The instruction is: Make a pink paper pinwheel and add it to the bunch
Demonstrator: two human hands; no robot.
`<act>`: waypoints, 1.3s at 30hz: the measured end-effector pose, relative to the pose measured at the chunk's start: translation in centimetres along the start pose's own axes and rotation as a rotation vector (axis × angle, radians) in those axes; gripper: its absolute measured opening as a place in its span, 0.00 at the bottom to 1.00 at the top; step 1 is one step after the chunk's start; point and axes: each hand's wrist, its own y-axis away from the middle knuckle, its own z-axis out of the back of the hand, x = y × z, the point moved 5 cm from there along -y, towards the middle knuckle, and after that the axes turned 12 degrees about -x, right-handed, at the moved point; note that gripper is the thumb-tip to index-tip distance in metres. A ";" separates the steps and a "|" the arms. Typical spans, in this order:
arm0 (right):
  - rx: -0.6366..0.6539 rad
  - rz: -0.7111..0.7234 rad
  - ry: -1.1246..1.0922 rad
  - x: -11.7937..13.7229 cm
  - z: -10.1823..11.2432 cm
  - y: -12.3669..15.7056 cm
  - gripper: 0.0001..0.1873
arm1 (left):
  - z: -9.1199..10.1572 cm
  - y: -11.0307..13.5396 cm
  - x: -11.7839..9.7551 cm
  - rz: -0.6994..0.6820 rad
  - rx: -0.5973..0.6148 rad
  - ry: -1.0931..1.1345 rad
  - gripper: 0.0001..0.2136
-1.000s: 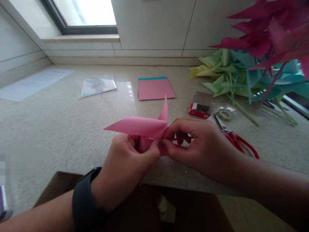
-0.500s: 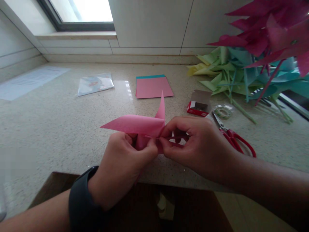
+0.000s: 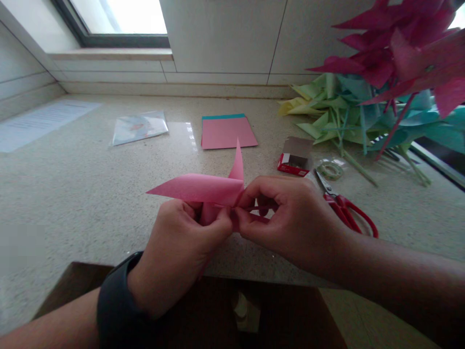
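A pink paper pinwheel [image 3: 203,188] is held just above the front edge of the speckled stone counter [image 3: 80,189]. One folded blade points left and another stands up. My left hand [image 3: 181,242], with a black watch on the wrist, pinches the paper at its centre from below. My right hand [image 3: 290,218] pinches the same centre from the right, fingers curled, with a thin pink stick showing between them. Both hands touch at the pinwheel's middle.
Red-handled scissors [image 3: 345,211], a roll of tape [image 3: 330,169] and a small open red box [image 3: 296,156] lie right of my hands. A pink-and-teal paper stack [image 3: 227,132] and a plastic packet [image 3: 140,127] sit farther back. Finished pinwheels [image 3: 363,97] pile up at right.
The view has drifted slightly, so everything sits a little further left. My hands keep the same pinch on the pinwheel's centre.
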 end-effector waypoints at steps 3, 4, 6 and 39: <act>-0.005 0.008 -0.001 0.0 0.0 0.0 0.02 | 0.1 0.0 0.1 -0.007 -0.006 -0.020 0.12; -0.005 0.010 0.002 0.0 0.0 0.0 0.02 | 0.1 0.0 0.2 -0.011 -0.008 -0.024 0.12; -0.004 0.013 0.008 0.0 -0.1 0.0 0.02 | 0.1 0.0 0.3 -0.009 -0.005 -0.023 0.12; 0.028 0.036 0.045 0.1 0.0 0.3 0.05 | -0.1 0.0 0.1 -0.022 0.048 0.037 0.12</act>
